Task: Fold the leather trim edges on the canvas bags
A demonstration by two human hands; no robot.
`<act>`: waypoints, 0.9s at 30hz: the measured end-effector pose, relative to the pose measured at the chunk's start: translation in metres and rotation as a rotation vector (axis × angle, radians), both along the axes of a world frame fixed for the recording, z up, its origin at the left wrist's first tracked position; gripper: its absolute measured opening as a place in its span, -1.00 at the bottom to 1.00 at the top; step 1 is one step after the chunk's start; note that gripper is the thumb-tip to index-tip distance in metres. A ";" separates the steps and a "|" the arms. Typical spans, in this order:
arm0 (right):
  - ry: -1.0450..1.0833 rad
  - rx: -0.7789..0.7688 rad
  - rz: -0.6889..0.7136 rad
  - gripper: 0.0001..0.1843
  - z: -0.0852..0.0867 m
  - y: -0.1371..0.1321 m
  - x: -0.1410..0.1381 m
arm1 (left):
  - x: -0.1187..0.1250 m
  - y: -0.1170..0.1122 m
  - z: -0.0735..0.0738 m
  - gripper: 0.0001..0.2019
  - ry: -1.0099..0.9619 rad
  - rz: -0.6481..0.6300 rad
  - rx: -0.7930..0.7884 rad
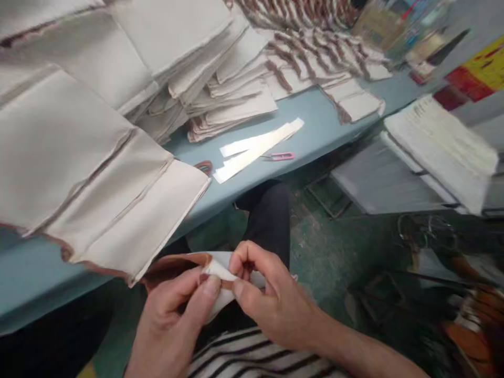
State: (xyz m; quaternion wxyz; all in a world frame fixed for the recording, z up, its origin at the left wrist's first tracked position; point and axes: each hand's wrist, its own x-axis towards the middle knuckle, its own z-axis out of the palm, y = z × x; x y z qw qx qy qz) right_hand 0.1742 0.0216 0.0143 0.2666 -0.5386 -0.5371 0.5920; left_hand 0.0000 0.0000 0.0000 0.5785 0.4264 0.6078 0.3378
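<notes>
Over my lap, both hands pinch a folded piece of white and brown material (220, 268). My left hand (177, 310) closes thumb and fingers on its brown edge. Close beside it, my right hand (268, 294) pinches the same edge, thumb against bent fingers. The brown side of the piece shows to the left, and part of it is hidden behind my hands. Left of my hands, a large cream sewn panel (118, 189) with brown seams hangs over the table edge.
On the blue-grey table (315, 126) lie white strips (255, 149), a pink thread snipper (281, 156) and a brown coil (203, 167). Stacks of cream panels (236, 105) stand behind. To the right, a stand carries a pile of pale sheets (444, 147).
</notes>
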 end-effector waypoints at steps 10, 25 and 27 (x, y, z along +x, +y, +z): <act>0.078 0.232 0.034 -0.89 -0.017 -0.021 0.024 | -0.008 0.010 0.000 -0.54 -0.042 -0.175 0.072; 0.346 0.849 0.504 -0.37 -0.008 0.056 -0.010 | -0.037 0.000 0.017 -0.78 0.344 -0.353 0.767; 0.233 0.770 0.607 -0.42 -0.005 0.064 -0.006 | -0.039 -0.002 0.018 -0.79 0.393 -0.344 0.725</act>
